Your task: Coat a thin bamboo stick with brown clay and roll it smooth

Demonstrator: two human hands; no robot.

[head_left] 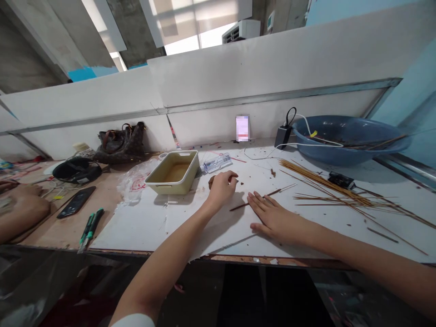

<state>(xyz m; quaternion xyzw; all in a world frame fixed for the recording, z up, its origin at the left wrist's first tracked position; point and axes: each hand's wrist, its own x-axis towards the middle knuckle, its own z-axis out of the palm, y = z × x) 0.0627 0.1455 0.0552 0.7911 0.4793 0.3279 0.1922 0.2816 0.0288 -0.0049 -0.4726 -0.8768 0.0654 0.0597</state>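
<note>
My right hand (269, 215) lies flat on the white work surface, fingers stretched out, over a thin stick coated in dark brown paste (239, 207). The stick shows on both sides of the fingers, with its bare thin end to the upper right. My left hand (223, 187) is raised a little to the left, its fingers curled together; what they hold, if anything, is hidden. Partly behind that hand sits a brown lump (211, 182). A bundle of thin yellowish-brown sticks (320, 181) lies fanned out to the right, and small brown crumbs dot the surface.
A yellow-green bin (170, 187) and a clear plastic packet (216, 163) stand beyond my left hand. A blue basin (350, 156), black charger (282, 136) and lit phone (242, 128) are at the back. Leftward lie a cutter (90, 227), a dark phone (76, 202) and another person's arm (23, 211).
</note>
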